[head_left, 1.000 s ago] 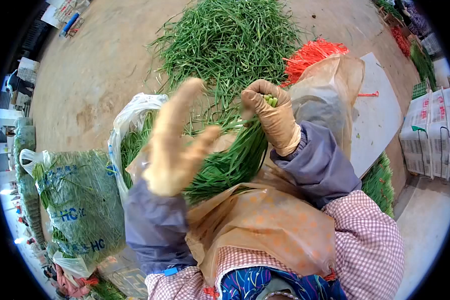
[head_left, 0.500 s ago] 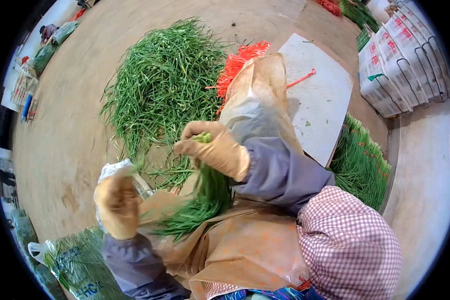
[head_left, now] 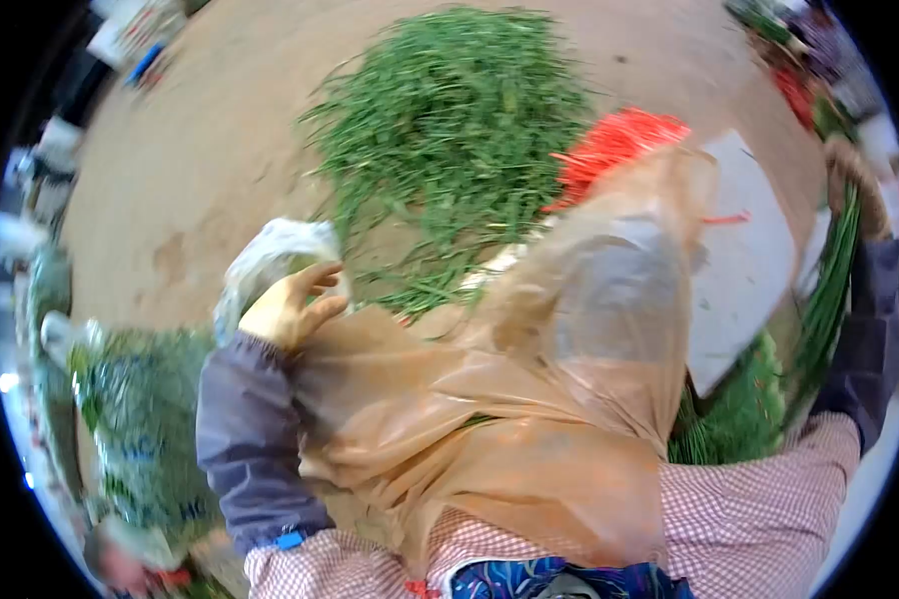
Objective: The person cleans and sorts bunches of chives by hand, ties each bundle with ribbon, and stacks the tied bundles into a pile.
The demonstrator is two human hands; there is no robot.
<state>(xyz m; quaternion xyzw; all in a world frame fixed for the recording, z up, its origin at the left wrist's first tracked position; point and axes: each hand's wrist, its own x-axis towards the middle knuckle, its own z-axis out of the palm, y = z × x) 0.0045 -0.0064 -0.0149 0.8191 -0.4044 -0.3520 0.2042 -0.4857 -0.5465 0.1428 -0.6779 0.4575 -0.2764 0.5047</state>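
My right hand (head_left: 872,205), in a tan glove, is stretched out to the far right and closed around a bunch of chives (head_left: 827,299). The long green leaves hang down from it, beside a stack of bundled chives (head_left: 744,404). On the left, my gloved left hand (head_left: 288,307) holds nothing, its fingers apart and a little curled. It is in front of a white plastic bag (head_left: 275,245) and over the edge of the tan plastic apron (head_left: 400,369) across my lap.
A big heap of loose chives (head_left: 459,120) lies on the floor ahead. Red ties (head_left: 619,150) are piled near my covered knee, beside a white board (head_left: 744,230). A filled clear green bag (head_left: 155,419) stands at left. A person's blurred head (head_left: 120,554) shows at lower left.
My right hand has swung from the middle to the far right with the chives. My left hand has opened out and looks less blurred. The view has turned, shifting the heap rightward.
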